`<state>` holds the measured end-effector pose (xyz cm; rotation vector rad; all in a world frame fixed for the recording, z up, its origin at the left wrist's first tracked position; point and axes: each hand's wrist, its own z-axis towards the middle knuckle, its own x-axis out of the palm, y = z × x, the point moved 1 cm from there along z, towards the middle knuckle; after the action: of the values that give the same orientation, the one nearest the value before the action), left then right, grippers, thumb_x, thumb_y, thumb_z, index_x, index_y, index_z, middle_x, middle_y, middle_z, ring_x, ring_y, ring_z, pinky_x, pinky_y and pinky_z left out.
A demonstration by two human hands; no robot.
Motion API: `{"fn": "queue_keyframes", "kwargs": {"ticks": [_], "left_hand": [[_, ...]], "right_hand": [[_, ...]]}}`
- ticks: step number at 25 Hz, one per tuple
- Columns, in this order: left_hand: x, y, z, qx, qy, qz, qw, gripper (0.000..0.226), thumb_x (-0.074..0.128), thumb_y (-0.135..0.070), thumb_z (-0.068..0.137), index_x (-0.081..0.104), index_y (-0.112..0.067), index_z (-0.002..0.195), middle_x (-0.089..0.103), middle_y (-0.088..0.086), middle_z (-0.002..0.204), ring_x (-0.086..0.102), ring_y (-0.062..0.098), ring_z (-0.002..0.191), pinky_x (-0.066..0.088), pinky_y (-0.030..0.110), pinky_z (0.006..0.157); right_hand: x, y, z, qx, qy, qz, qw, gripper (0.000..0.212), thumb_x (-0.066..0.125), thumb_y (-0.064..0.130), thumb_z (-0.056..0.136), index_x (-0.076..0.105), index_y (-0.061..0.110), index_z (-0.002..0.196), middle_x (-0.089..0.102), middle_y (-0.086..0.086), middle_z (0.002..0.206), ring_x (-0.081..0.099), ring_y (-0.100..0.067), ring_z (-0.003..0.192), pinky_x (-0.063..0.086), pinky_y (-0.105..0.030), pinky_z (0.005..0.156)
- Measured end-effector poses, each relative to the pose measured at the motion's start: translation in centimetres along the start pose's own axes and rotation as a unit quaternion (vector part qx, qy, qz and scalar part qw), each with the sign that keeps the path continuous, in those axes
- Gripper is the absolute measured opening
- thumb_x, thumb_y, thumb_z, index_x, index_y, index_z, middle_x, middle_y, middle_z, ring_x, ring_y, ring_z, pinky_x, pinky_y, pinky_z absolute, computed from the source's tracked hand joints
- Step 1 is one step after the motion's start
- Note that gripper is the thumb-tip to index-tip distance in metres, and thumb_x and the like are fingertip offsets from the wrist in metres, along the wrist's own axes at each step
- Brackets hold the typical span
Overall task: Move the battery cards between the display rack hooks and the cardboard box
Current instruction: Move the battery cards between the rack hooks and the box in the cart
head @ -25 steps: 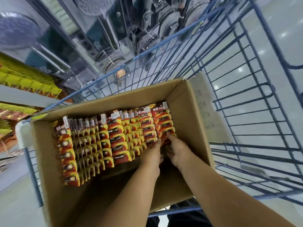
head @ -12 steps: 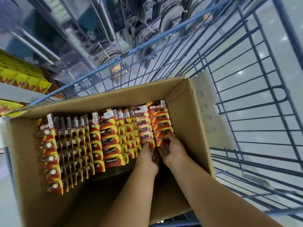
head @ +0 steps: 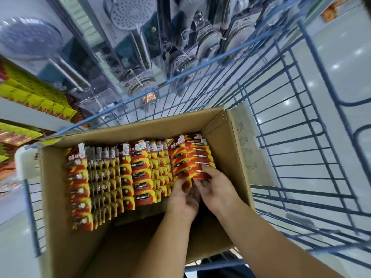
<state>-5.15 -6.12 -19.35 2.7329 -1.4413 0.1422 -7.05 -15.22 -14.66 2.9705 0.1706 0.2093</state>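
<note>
Head camera looks down into an open cardboard box (head: 226, 149) that sits in a blue wire cart (head: 297, 149). Rows of red-and-yellow battery cards (head: 140, 173) stand packed across the far half of the box, their tops near its far wall. White price stickers sit on several card tops; one reads "12.00" (head: 143, 146), and the brand print on the cards is too blurred to read.

At the right end of the rows, the right hand (head: 218, 189) grasps a bundle of cards (head: 199, 157) by its lower edge, thumb on the face, with the bundle lifted above its neighbours and close to the box's right wall. The left hand (head: 185, 197) is beside it with fingers curled at the foot of the same bundle; whether it truly grips the cards cannot be told.

The near half of the box floor (head: 152, 237) is bare cardboard. A folded-out flap (head: 247, 141) on the right carries round printed handling symbols. Beyond the cart hang packaged shower heads (head: 130, 13) and, at left, yellow-tagged cards (head: 36, 95) on a rack.
</note>
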Motion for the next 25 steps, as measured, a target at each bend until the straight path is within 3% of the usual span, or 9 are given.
{"fn": "queue_keyframes", "kwargs": {"ticks": [2,7,13,18,23,25], "left_hand": [[-0.3,-0.5,-2.0,0.016,0.032,-0.012,0.999,0.054,0.076,-0.004,0.085,0.054,-0.013,0.134,0.066,0.020,0.128,0.066,0.035,0.116,0.055,0.045,0.103],[-1.8,-3.1,-7.9,0.019,0.099,0.051,0.994,0.053,0.074,0.003,0.087,0.055,-0.014,0.133,0.070,0.018,0.126,0.069,0.032,0.115,0.058,0.041,0.089],[-3.9,-8.6,-15.7,0.060,0.196,0.168,0.964,0.055,0.074,0.003,0.082,0.059,-0.009,0.134,0.074,0.019,0.120,0.069,0.033,0.117,0.055,0.043,0.098],[-6.1,-11.2,-23.1,0.169,0.278,0.201,0.924,0.061,0.074,0.002,0.084,0.053,-0.014,0.140,0.075,0.015,0.121,0.072,0.031,0.113,0.056,0.042,0.095],[-8.1,-11.2,-31.1,0.309,0.328,0.168,0.877,0.051,0.072,-0.003,0.081,0.061,-0.016,0.129,0.077,0.013,0.114,0.076,0.029,0.105,0.056,0.043,0.092],[-8.9,-11.3,-34.1,0.360,0.338,0.144,0.858,0.055,0.072,-0.008,0.080,0.058,-0.011,0.133,0.077,0.016,0.112,0.076,0.032,0.101,0.062,0.041,0.082]], "right_hand": [[-0.5,0.4,-1.7,-0.010,0.030,-0.029,0.999,0.030,0.067,0.006,0.096,0.060,0.008,0.125,0.070,-0.021,0.121,0.070,-0.035,0.111,0.058,-0.043,0.094],[-2.6,0.8,-7.0,-0.052,0.102,-0.102,0.988,0.046,0.071,0.006,0.093,0.057,0.013,0.136,0.074,-0.018,0.120,0.073,-0.033,0.110,0.062,-0.039,0.080],[-1.8,0.4,-14.8,-0.167,0.236,-0.189,0.938,0.054,0.069,-0.001,0.090,0.053,0.018,0.138,0.071,-0.017,0.126,0.070,-0.035,0.116,0.062,-0.044,0.086],[0.2,0.1,-20.7,-0.235,0.322,-0.258,0.880,0.060,0.077,0.000,0.083,0.053,0.020,0.135,0.068,-0.019,0.131,0.068,-0.035,0.116,0.053,-0.060,0.100],[2.3,0.5,-27.7,-0.290,0.381,-0.323,0.817,0.054,0.074,0.010,0.083,0.054,0.021,0.132,0.074,-0.012,0.122,0.073,-0.028,0.107,0.056,-0.047,0.086],[3.3,0.1,-30.4,-0.303,0.407,-0.319,0.800,0.047,0.072,0.018,0.088,0.055,0.022,0.132,0.074,-0.010,0.122,0.073,-0.028,0.108,0.058,-0.044,0.084]]}}
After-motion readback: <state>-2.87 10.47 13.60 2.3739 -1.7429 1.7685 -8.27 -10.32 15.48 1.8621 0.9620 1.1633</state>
